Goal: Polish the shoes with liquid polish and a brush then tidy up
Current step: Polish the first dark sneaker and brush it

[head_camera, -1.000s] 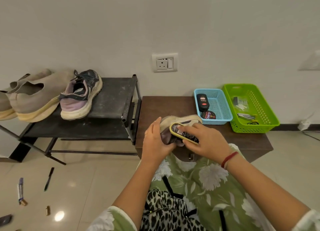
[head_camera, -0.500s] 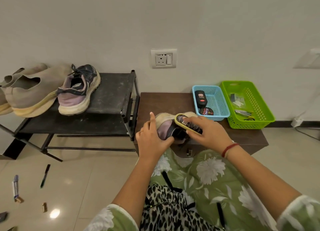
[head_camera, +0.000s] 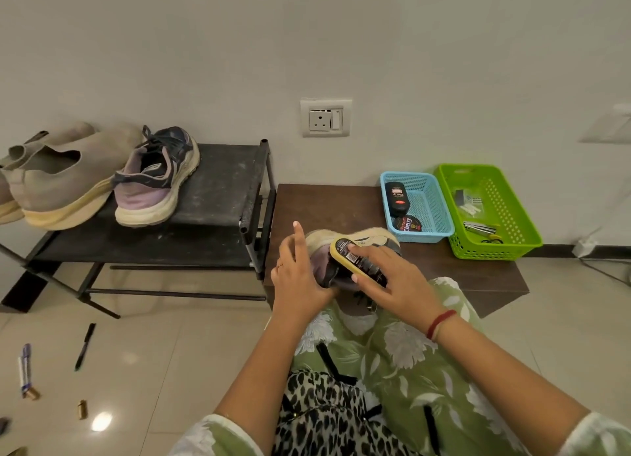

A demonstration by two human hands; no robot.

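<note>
A purple-grey sneaker (head_camera: 368,238) lies on its side at the near edge of the low brown table (head_camera: 327,202). My left hand (head_camera: 300,278) holds its heel end, index finger pointing up. My right hand (head_camera: 392,279) grips a yellow-edged shoe brush (head_camera: 345,250) and presses it on the sneaker's upper. The matching sneaker (head_camera: 155,179) stands on the black rack (head_camera: 222,185). A dark liquid polish bottle (head_camera: 396,197) and a round polish tin (head_camera: 408,224) lie in the blue basket (head_camera: 433,209).
Two beige slip-on shoes (head_camera: 65,179) sit on the rack's left. A green basket (head_camera: 505,230) with small tools stands right of the blue one. A pen (head_camera: 84,346), a tube (head_camera: 24,370) and small brass bits lie on the tiled floor. A wall socket (head_camera: 326,117) is above.
The view has shifted slightly. My right hand has slid the brush along the sneaker, and my left index finger has lifted to point up.
</note>
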